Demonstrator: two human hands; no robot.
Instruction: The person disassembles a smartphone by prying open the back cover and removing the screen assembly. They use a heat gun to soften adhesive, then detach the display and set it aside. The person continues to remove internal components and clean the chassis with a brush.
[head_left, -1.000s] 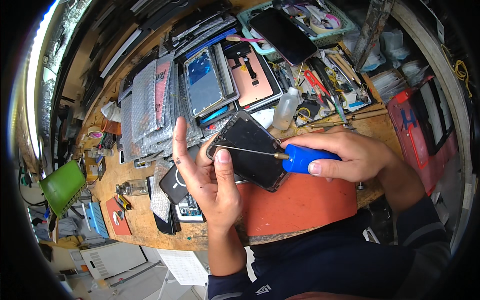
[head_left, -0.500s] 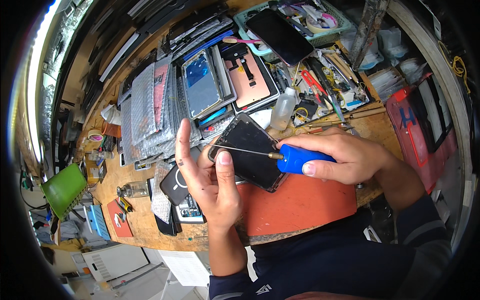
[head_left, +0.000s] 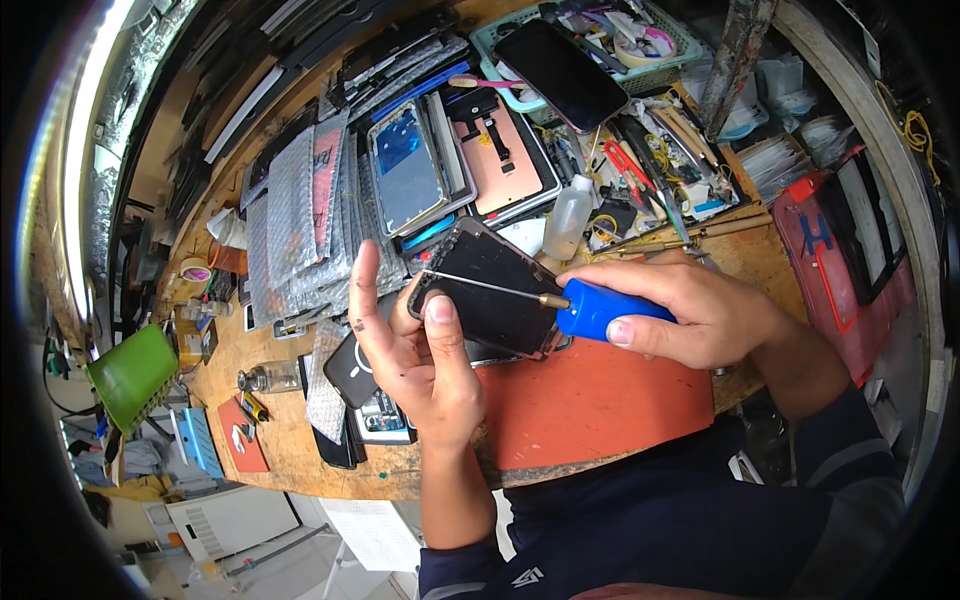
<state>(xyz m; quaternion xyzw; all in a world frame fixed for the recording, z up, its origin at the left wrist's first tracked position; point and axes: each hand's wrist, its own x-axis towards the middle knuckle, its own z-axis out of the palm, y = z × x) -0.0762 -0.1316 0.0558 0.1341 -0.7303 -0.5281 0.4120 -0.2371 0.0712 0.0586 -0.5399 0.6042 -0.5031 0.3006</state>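
My left hand grips a dark phone screen panel by its left edge, thumb in front and the other fingers partly hidden behind; the index finger points up, free of it. Fingers of my right hand wrap round a blue handheld tool with a brass collar and a thin metal rod. The rod lies across the panel, its tip near the upper left edge by my left thumb. Whether the rod touches the panel, I cannot tell. The panel is tilted above an orange-red mat.
Behind the panel are bubble-wrapped screens, stacked tablet parts and a clear plastic bottle. A tool tray and a green basket with a dark phone lie far right. A phone back sits left.
The panel has turned slightly, its lower end rising and its tilt changing. The rod's tip has moved a little up, and the blue tool has shifted slightly right.
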